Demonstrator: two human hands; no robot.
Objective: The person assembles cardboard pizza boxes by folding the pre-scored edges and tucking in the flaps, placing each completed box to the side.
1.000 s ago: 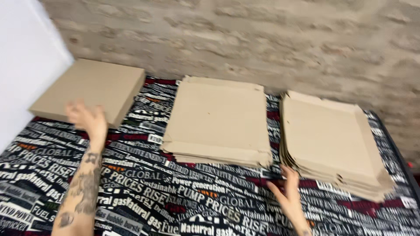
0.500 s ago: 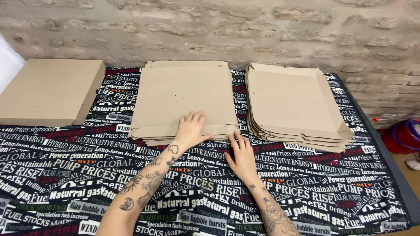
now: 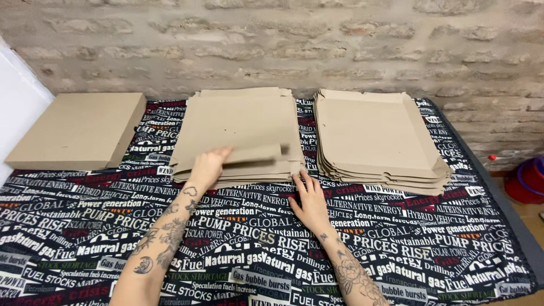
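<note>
Pinching the near flap of the top cardboard blank (image 3: 252, 154), the left hand (image 3: 208, 168) is lifting it off the middle stack (image 3: 238, 122) at twelve o'clock from the person. Lying flat and open, the right hand (image 3: 309, 201) is pressing its fingertips against the stack's near edge at about one o'clock, clamped on nothing. Judging by the layout, one finished box (image 3: 76, 129) is sitting closed at ten o'clock, while the middle stack and a second stack of flat blanks (image 3: 377, 139) at two o'clock are waiting unfolded, so most of the folding looks undone. Everything is resting on a table (image 3: 396, 249) draped in a black cloth printed with headlines, backed by a pale brick wall (image 3: 340, 45). At three o'clock a red bucket (image 3: 527, 178) is standing on the floor.
</note>
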